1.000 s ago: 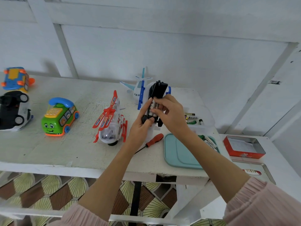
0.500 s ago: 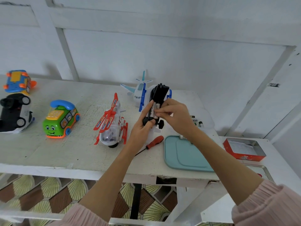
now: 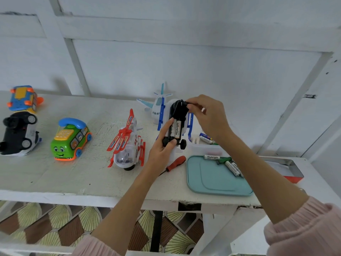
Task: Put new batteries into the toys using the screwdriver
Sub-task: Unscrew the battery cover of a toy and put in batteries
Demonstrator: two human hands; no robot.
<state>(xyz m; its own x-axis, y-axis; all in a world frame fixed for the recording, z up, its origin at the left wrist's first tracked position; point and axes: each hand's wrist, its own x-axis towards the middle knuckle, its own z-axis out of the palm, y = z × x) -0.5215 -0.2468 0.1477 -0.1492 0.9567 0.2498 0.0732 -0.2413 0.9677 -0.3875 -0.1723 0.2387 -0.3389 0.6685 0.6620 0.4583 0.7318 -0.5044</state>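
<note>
Your left hand (image 3: 162, 146) grips the near end of an upturned black toy vehicle (image 3: 176, 124), held above the white table (image 3: 55, 174), thumb lying beside the two Heybright batteries (image 3: 175, 130) seated in its open underside. Your right hand (image 3: 208, 117) pinches the toy's far end with curled fingers. The red-handled screwdriver (image 3: 175, 162) lies on the table just near of the left hand, untouched. To its right, a teal tray (image 3: 217, 183) carries loose batteries (image 3: 232, 167). A toy helicopter (image 3: 127, 146) stands left of the hands, a toy airplane (image 3: 158, 106) behind them.
</note>
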